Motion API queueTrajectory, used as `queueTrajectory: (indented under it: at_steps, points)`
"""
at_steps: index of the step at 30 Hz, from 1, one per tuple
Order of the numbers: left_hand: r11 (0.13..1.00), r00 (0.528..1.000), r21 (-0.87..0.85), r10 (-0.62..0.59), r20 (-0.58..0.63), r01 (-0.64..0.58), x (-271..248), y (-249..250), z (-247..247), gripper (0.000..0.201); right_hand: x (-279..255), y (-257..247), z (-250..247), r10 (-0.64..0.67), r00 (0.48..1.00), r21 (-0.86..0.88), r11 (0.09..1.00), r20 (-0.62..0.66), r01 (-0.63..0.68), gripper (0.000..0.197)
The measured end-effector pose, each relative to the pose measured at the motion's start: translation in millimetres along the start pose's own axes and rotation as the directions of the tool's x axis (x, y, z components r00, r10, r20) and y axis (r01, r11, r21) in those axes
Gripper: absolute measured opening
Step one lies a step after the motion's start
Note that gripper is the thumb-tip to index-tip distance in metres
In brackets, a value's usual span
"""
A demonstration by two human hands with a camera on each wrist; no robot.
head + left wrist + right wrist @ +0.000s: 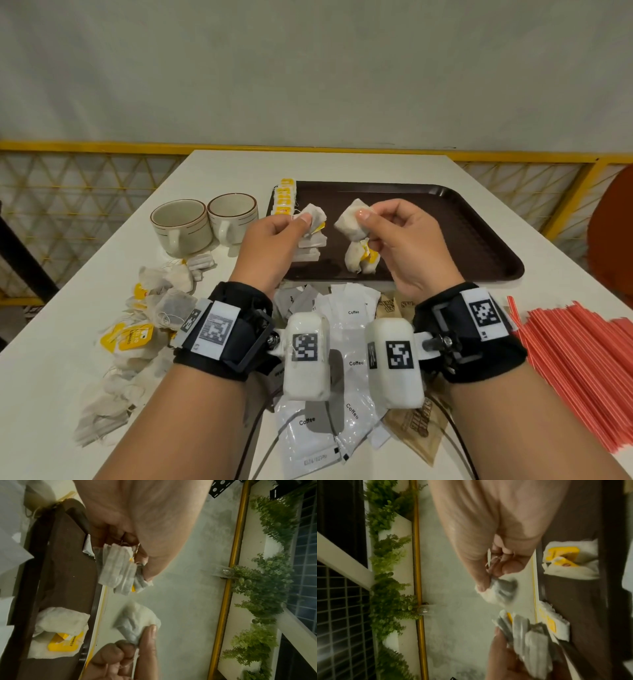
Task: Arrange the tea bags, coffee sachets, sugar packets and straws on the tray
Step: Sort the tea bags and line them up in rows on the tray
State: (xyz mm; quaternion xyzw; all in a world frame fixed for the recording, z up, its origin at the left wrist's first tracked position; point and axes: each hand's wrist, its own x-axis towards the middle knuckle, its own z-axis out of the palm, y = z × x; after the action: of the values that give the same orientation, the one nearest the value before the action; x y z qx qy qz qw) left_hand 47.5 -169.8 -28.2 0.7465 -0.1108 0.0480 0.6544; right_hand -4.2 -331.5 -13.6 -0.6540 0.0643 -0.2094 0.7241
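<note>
Tray (479, 219) sat on surface (239, 164), my landmark. Above its near-left part, left hand (274, 240) pinched folded tea bags (313, 214); right hand (407, 243) pinched another tea bag (351, 221) beside it. I saw more bags (359, 260) lying on tray below. Coffee sachets (352, 311) lay before tray, straws (579, 359) to near-right.

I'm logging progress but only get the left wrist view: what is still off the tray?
Observer: A loose heap of tea bags lies on the table, left of the left hand.
Operator: And the straws?
Observer: The red straws lie bundled on the table beside the right hand, not on the tray.
Operator: Coffee?
Observer: The coffee sachets are piled under both wrists, at the tray's near edge.
</note>
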Motion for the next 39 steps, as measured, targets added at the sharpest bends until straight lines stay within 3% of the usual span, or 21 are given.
queueTrajectory:
  at_steps: [3,7,12,15,20,24,26,29,33,39]
  points:
    - [1.0,1.0,0.006,0.014,0.0,-0.014,2,-1,-1,0.043,-1,-1,1,0.049,0.997,0.055,0.997,0.06,-0.052,0.004]
    - [1.0,1.0,0.009,0.026,-0.003,-0.026,5,-2,-4,0.048,-3,-2,2,0.03,0.998,-0.081,0.996,0.062,-0.025,0.003]
    - [0.999,0.999,0.022,0.028,-0.02,-0.027,6,-5,-5,0.046,-3,-4,3,0.049,0.998,-0.012,0.999,0.041,-0.048,0.025]
    - [0.999,0.999,0.024,0.033,-0.02,-0.033,6,-5,-5,0.046,-6,-6,4,0.083,0.992,-0.061,0.995,0.097,-0.077,0.021]
    - [0.999,0.999,0.038,0.041,-0.037,-0.039,6,-4,-6,0.044,-5,-6,4,0.022,0.996,-0.117,0.993,0.083,-0.012,0.026]
    - [0.999,0.999,0.022,0.035,-0.039,-0.034,6,-3,-7,0.043,-4,-3,0,-0.055,0.994,-0.17,0.983,0.091,0.07,0.016]
    - [0.999,0.999,0.015,0.034,-0.032,-0.033,5,-3,-7,0.042,-4,-4,-1,-0.078,0.994,-0.138,0.986,0.074,0.088,0.014]
    - [0.999,0.999,-0.022,0.03,-0.019,-0.03,3,0,-7,0.038,-4,-7,-1,-0.096,0.983,-0.064,0.992,0.154,0.107,0.012]
    - [0.984,0.998,-0.168,-0.05,0.029,0.054,5,1,-7,0.032,-1,-6,-4,-0.173,0.985,-0.026,0.984,0.03,0.174,0.012]
    - [0.929,0.983,-0.336,-0.118,0.138,0.158,2,6,-8,0.028,-5,-8,0,-0.077,0.96,0.06,0.996,0.27,0.063,0.021]
